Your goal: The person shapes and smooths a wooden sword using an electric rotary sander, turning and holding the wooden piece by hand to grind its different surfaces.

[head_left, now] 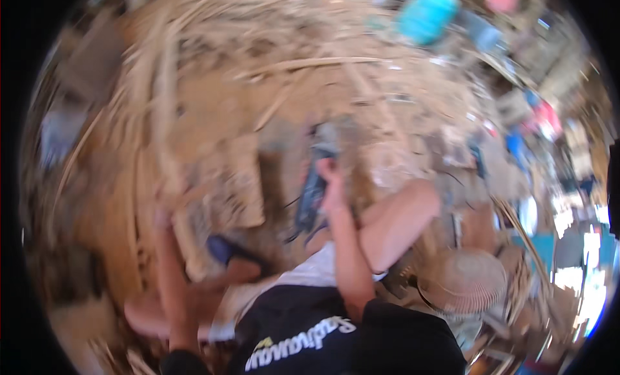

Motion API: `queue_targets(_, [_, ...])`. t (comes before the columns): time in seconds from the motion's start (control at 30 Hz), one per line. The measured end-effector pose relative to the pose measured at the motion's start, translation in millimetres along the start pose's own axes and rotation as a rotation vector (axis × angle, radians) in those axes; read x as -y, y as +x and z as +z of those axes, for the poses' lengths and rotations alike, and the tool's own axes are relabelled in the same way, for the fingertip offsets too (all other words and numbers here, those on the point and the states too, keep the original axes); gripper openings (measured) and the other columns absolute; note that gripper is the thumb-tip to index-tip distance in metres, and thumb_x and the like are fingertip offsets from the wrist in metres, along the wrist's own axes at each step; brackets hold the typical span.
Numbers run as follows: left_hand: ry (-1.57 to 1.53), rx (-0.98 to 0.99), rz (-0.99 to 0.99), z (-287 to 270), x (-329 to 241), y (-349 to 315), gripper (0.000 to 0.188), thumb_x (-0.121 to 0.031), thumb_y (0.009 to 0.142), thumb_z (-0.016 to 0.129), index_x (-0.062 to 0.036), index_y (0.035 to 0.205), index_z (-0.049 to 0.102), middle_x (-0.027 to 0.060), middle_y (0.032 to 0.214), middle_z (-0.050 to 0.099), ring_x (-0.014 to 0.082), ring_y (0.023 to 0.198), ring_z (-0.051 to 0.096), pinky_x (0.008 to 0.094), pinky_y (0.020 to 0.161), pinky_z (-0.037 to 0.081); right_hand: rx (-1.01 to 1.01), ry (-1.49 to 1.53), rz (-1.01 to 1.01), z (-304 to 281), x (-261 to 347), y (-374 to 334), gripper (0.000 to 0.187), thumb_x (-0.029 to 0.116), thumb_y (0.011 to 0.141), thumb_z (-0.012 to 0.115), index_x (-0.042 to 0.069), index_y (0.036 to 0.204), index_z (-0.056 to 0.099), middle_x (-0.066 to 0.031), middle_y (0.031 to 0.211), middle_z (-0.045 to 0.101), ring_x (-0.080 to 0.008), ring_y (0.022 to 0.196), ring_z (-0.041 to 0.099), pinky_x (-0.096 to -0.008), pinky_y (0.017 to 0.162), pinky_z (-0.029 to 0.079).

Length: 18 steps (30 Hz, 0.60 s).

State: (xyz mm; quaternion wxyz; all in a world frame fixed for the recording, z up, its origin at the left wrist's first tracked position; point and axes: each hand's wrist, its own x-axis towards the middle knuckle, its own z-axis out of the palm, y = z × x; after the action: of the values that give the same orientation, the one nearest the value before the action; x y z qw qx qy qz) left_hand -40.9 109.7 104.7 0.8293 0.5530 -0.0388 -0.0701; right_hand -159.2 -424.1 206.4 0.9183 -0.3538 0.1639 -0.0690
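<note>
My right hand (332,181) is closed round the dark body of a power tool with a grey head, which looks like an angle grinder (311,197). It is tilted, with the head pointing away from me, between my bent legs. My left hand (163,213) is at the near end of a long pale wooden strip (166,104). Motion smears its fingers, so whether they grip the strip is unclear. Right of that hand lies a flat, rough wooden block (239,175). A dark slipper (226,249) is on my foot below the block.
Shavings and loose sticks cover the brown ground, with a curved strip (310,63) farther off. A round ribbed basket-like thing (465,281) stands near my right knee. A turquoise container (426,16) is at the far right, and blurred clutter lines the right side.
</note>
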Motion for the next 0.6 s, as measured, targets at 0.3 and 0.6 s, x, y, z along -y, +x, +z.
queue_targets(0.3, [-1.032, 0.137, -0.596, 129.4, 131.2, -1.6, 0.080, -0.063, 0.112, 0.048, 0.0020, 0.157, 0.054, 0.0223, 0.138, 0.070, 0.0360, 0.119, 0.070, 0.0516, 0.105, 0.061, 0.101, 0.098, -0.034, -34.6, -10.0, -11.2, 0.039, 0.031, 0.109, 0.076, 0.005, 0.134, 0.061, -0.0180, 0.119, 0.073, -0.0336, 0.095, 0.076, -0.0525, 0.077, 0.067])
queue_targets(0.6, [0.951, -0.352, -0.468, 147.3, 174.1, -182.5, 0.075, -0.046, 0.094, 0.086, -0.0025, 0.149, 0.061, 0.0200, 0.128, 0.077, 0.0398, 0.118, 0.075, 0.0497, 0.104, 0.060, 0.007, -0.158, -0.112, -26.6, -2.8, 0.6, 0.046, 0.030, 0.110, 0.076, 0.002, 0.142, 0.059, -0.0172, 0.126, 0.073, -0.0283, 0.092, 0.076, -0.0451, 0.072, 0.069])
